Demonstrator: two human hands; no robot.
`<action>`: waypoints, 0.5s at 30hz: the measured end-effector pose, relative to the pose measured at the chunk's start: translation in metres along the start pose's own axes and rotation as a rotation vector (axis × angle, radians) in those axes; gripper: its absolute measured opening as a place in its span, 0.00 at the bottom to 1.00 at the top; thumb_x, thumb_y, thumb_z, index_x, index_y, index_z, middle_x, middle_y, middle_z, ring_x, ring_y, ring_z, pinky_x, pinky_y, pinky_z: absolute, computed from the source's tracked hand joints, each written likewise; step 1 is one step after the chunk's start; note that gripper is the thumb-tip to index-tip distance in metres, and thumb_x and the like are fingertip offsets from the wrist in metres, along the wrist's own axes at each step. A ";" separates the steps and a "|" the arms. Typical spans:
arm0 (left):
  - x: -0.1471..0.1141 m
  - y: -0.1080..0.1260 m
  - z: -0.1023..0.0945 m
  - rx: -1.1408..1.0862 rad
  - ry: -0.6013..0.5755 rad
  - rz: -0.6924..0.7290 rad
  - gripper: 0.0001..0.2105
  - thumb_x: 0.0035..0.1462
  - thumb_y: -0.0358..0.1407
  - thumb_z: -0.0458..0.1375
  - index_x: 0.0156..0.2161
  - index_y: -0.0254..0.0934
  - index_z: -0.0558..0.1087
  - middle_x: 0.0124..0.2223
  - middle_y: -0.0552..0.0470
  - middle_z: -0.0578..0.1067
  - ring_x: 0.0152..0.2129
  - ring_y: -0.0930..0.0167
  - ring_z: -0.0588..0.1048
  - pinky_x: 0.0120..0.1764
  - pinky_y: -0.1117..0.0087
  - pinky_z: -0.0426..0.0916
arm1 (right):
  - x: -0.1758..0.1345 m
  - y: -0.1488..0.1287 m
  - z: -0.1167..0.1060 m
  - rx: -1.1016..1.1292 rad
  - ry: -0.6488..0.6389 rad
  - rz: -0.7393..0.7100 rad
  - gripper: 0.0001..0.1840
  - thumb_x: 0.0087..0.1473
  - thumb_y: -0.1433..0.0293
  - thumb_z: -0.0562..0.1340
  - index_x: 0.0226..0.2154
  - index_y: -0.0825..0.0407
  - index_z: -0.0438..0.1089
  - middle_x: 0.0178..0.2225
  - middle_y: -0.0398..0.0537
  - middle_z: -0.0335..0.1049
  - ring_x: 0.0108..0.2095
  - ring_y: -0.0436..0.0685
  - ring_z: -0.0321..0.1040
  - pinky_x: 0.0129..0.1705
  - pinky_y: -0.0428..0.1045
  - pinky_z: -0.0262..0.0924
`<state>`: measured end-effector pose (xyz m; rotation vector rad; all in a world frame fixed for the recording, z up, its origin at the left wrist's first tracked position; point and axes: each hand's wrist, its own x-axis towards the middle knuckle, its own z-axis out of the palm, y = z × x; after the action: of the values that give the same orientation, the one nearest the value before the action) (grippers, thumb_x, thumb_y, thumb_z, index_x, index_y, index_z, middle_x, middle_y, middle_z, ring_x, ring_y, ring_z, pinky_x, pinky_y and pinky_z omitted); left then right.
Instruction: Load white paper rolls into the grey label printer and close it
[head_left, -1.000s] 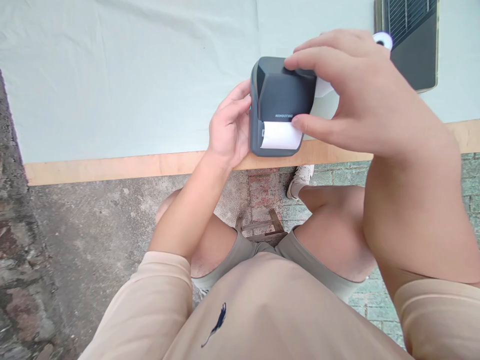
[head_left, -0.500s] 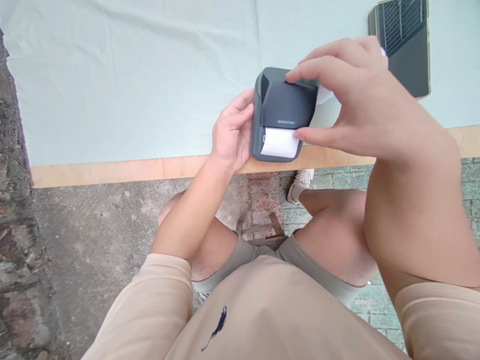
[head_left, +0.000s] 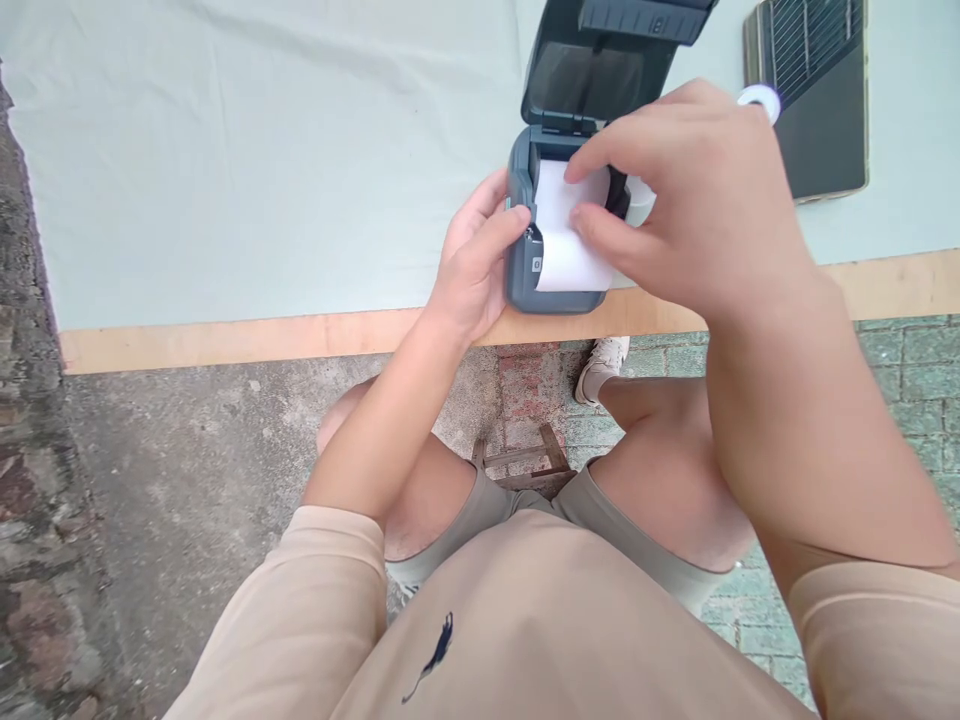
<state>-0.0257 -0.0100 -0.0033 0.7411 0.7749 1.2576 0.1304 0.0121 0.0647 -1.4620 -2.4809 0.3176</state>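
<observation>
My left hand grips the left side of a dark grey label printer, its thumb on the top edge. The printer's lid is raised and tilted back. Inside the bay lies a white label paper roll, with its loose end draped over the front edge. My right hand is over the bay, thumb and forefinger apart at the paper; whether they touch it I cannot tell. The other fingers of that hand are largely hidden.
A phone-like dark slab with a reflective surface lies at the right. A white roll shows behind my right hand, and another white piece beside the printer. The pale cloth ends near the table's wooden edge.
The printer's lid has swung up and back, exposing the paper roll. My right hand has moved left and over the bay. My left hand still holds the printer.
</observation>
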 end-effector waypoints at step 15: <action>0.006 -0.007 -0.010 -0.012 -0.069 -0.020 0.10 0.56 0.33 0.52 0.43 0.37 0.68 0.39 0.54 0.75 0.57 0.63 0.68 0.57 0.60 0.65 | -0.010 0.000 -0.037 0.139 0.025 0.080 0.13 0.39 0.69 0.58 0.32 0.45 0.72 0.33 0.40 0.69 0.37 0.53 0.64 0.40 0.52 0.57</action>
<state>-0.0292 -0.0048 -0.0150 0.7618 0.7163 1.2117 0.1461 0.0058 0.0988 -1.5015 -2.3334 0.4731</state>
